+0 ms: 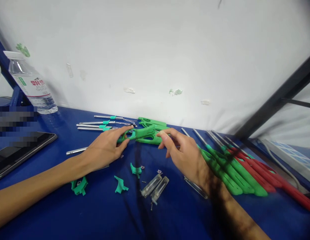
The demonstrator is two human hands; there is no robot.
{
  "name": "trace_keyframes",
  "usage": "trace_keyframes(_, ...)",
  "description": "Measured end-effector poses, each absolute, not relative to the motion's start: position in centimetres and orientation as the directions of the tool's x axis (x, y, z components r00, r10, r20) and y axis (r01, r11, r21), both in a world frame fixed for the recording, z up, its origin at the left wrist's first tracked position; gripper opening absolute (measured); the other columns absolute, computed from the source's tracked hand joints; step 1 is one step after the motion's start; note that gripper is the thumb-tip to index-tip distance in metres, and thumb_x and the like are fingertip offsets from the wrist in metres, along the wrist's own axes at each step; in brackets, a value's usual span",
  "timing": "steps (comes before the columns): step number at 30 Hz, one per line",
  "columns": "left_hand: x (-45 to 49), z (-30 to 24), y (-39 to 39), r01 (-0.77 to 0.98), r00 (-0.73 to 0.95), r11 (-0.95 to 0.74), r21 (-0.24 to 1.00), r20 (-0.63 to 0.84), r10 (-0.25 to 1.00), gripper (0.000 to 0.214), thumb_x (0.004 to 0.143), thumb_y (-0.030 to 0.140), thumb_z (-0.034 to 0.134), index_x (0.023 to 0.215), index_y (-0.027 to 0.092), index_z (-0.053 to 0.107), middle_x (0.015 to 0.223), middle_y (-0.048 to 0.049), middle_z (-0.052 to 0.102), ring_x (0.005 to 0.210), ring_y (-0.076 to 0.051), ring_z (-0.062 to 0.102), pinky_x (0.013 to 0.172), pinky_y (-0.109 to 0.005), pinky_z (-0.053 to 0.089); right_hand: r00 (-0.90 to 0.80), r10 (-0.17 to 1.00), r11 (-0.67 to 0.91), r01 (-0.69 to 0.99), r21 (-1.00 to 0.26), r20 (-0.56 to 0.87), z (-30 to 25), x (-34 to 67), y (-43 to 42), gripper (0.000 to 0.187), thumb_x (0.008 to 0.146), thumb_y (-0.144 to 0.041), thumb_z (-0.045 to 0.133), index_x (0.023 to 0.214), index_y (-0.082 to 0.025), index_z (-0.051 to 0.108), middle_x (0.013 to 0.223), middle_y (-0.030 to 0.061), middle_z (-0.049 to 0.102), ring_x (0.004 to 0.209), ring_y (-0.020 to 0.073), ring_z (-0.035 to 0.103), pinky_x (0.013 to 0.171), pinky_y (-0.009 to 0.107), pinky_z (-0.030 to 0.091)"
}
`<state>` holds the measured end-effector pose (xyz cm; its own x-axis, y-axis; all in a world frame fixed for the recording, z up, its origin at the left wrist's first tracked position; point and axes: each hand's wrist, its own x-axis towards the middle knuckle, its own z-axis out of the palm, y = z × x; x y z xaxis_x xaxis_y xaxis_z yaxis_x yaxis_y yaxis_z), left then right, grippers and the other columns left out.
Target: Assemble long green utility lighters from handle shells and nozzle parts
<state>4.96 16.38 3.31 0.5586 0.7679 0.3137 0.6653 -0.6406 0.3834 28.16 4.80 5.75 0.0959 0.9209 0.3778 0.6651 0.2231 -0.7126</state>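
My left hand (107, 145) pinches a green lighter handle casing (145, 132) at its looped end, between thumb and fingers. A teal trigger piece shows inside that loop. At the casing's other end is my right hand (183, 153), thumb and forefinger pressed together; whatever they may pinch is too small to make out. More green casing halves (152, 122) lie behind, against the wall. Nearer me are loose teal triggers (120, 185) and two clear fuel tanks (160, 189). Metal lighter tubes (91, 123) with teal clips and wires lie beyond my left hand.
On the right, green lighters (232, 170) and red lighters (265, 173) lie in a fanned row beside my right forearm. A water bottle (32, 83) and a phone (22, 150) are at left. The white wall (155, 60) closes off the blue table's back.
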Motion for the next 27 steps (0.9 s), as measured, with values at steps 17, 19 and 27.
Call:
trace_keyframes(17,4.89,3.24,16.42,0.674,0.554,-0.64,0.37,0.321,0.768,0.056,0.096,0.045,0.044,0.148,0.025,0.055,0.106,-0.0063,0.076,0.071,-0.023,0.064,0.076,-0.037,0.05,0.116,0.925,0.261,0.495,-0.828,0.361,6.11,28.97,4.95,0.04,0.101,-0.058,0.056,0.114,-0.026,0.075,0.084,0.0005,0.071,0.064,0.0122,0.062,0.046,0.021,0.043)
trace_keyframes(19,4.87,3.23,16.37,0.675,0.553,-0.636,0.374,0.314,0.772,0.057,0.096,0.045,0.044,0.148,0.024,0.055,0.104,-0.006,0.077,0.07,-0.023,0.064,0.076,-0.037,0.05,0.135,0.923,0.251,0.5,-0.829,0.36,6.23,28.91,4.86,0.039,0.099,-0.058,0.059,0.11,-0.025,0.076,0.08,0.0001,0.071,0.066,0.0131,0.063,0.046,0.021,0.042)
trace_keyframes(27,4.89,3.72,16.05,0.693,0.55,-0.618,0.373,0.281,0.786,0.057,0.097,0.043,0.046,0.15,0.022,0.053,0.104,-0.0081,0.076,0.069,-0.022,0.063,0.075,-0.036,0.049,0.148,0.927,0.235,0.484,-0.843,0.344,5.96,28.6,4.99,0.032,0.1,-0.054,0.058,0.102,-0.024,0.068,0.078,-0.003,0.072,0.052,0.0097,0.06,0.048,0.022,0.044)
